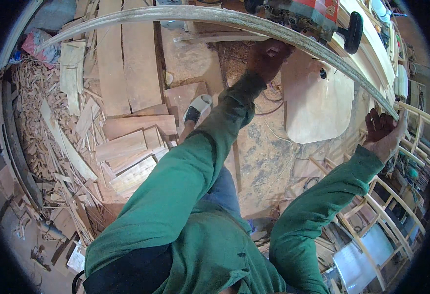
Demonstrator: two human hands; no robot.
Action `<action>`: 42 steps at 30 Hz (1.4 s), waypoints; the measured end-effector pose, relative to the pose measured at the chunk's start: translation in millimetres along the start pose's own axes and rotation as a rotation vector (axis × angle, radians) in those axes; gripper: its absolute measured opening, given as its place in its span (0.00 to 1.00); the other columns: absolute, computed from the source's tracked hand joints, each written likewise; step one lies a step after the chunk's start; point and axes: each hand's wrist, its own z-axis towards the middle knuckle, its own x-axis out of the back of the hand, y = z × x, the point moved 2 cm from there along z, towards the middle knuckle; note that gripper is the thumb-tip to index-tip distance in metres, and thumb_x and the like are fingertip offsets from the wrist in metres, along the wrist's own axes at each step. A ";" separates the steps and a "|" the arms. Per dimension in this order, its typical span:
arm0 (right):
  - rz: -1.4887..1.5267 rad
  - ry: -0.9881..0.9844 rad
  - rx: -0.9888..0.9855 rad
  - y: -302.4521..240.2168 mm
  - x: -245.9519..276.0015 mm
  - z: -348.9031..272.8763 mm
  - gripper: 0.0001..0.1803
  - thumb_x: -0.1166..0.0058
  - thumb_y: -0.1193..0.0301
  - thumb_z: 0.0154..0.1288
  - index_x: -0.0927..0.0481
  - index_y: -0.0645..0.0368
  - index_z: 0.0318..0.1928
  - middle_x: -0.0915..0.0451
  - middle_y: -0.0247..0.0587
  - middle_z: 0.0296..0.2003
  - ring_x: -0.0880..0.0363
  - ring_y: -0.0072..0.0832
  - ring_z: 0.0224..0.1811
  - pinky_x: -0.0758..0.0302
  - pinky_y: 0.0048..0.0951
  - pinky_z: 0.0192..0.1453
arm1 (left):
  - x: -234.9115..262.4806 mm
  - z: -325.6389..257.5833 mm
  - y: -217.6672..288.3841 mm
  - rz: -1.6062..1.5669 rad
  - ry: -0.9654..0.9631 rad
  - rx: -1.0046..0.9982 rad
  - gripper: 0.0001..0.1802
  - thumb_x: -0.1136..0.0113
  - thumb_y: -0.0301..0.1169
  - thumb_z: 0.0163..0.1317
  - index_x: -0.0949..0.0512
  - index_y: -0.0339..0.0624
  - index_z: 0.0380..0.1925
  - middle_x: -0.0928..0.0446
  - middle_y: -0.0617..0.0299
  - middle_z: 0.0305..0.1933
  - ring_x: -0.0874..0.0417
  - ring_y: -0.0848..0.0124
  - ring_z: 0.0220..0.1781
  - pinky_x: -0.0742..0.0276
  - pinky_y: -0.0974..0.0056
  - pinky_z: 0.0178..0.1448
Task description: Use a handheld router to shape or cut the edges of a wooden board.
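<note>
A long, narrow wooden strip (176, 13) with a rough edge stretches across the top of the view, its far left end over the scrap heap and its right end down by my right hand. My left hand (269, 59) is closed on the strip near its middle, just below a red power machine; some of its fingers are hidden. At the right end, my right hand (384, 133) has the strip between thumb and curled fingers. The red machine (313, 14) with a black handle (353, 33) sits right behind the strip.
A pale rounded wooden panel (318, 108) is below the strip. Wide planks (139, 63) and short boards (127, 149) lie left of my foot. Offcuts (38, 112) are heaped at far left. Ladder-like wooden frames (371, 210) stand at right, and a thin cord (278, 132) crosses the dusty floor.
</note>
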 end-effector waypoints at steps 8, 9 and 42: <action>0.021 -0.046 0.021 -0.3 2.4 10.4 0.24 0.37 0.48 0.60 0.25 0.57 0.26 0.23 0.39 0.22 0.17 0.39 0.27 0.19 0.37 0.33 | 5.4 -0.7 6.9 -0.040 -0.010 0.101 0.13 0.40 0.38 0.68 0.18 0.38 0.38 0.16 0.59 0.31 0.14 0.73 0.32 0.17 0.66 0.36; 0.018 -0.040 0.008 -0.6 3.4 11.6 0.24 0.37 0.49 0.60 0.25 0.57 0.26 0.22 0.40 0.22 0.17 0.39 0.27 0.19 0.37 0.33 | 6.9 -1.0 7.8 -0.048 -0.011 0.087 0.14 0.41 0.39 0.69 0.18 0.38 0.38 0.16 0.60 0.31 0.14 0.72 0.32 0.17 0.66 0.35; 0.062 -0.146 0.015 -1.2 -0.8 14.9 0.23 0.42 0.48 0.64 0.23 0.55 0.27 0.21 0.35 0.22 0.16 0.37 0.29 0.21 0.37 0.36 | -4.6 -3.2 4.5 -0.071 0.036 0.096 0.14 0.39 0.39 0.66 0.17 0.38 0.36 0.16 0.59 0.32 0.15 0.73 0.32 0.18 0.66 0.34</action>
